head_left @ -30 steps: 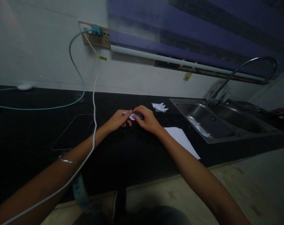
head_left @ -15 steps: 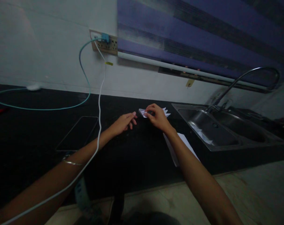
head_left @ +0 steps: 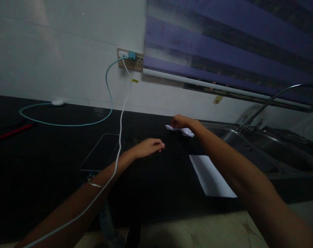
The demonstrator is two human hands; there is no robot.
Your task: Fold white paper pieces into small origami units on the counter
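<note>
My right hand (head_left: 181, 121) is reached out toward the wall at the back of the black counter. Its fingers point down and are closed on a small folded white paper (head_left: 169, 127); my hand hides part of it. More folded white paper (head_left: 188, 132) lies just right of it, under my wrist. My left hand (head_left: 149, 148) is held lower and to the left over the counter, fingers loosely stretched, with nothing seen in it. Beneath my right forearm is a flat sheet of white paper (head_left: 213, 177).
A phone (head_left: 103, 153) lies on the black counter (head_left: 156, 186) left of my left hand. A white cable (head_left: 120, 127) crosses my left forearm, running from the wall socket (head_left: 139, 62). A teal cable (head_left: 66, 125) loops at the left. The steel sink (head_left: 271, 170) is at the right.
My view has turned, so the scene sits differently in the picture. My left hand has drawn back from the folded paper, and the right hand has moved right with it toward the other folded pieces.
</note>
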